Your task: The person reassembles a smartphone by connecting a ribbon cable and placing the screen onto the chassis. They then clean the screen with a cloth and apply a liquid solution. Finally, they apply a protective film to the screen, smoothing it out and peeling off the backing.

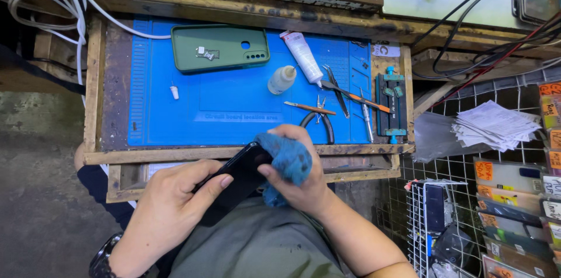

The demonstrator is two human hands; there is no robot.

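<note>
The person sits at a small wooden workbench and holds a black phone low over the lap, just in front of the bench's near edge. The left hand cradles the phone from below and the side, fingers wrapped under it and the thumb laid along its edge, closed firmly on the body. The right hand is bunched around a blue cloth, pinching it into a wad and pressing it against the phone's upper end, so the step in hand looks to me like wiping the glass clean. How much of the surface is already wiped I cannot tell, since the cloth covers that end. To my eye the next move calls for steady, light strokes down the rest of the face while the left hand keeps the phone from tilting or slipping toward the floor. On the blue work mat behind the hands lie a green phone case face down, a white tube, a small clear dropper bottle, tweezers, a thin screwdriver and a pair of pliers, all apart from the hands and untouched.
</note>
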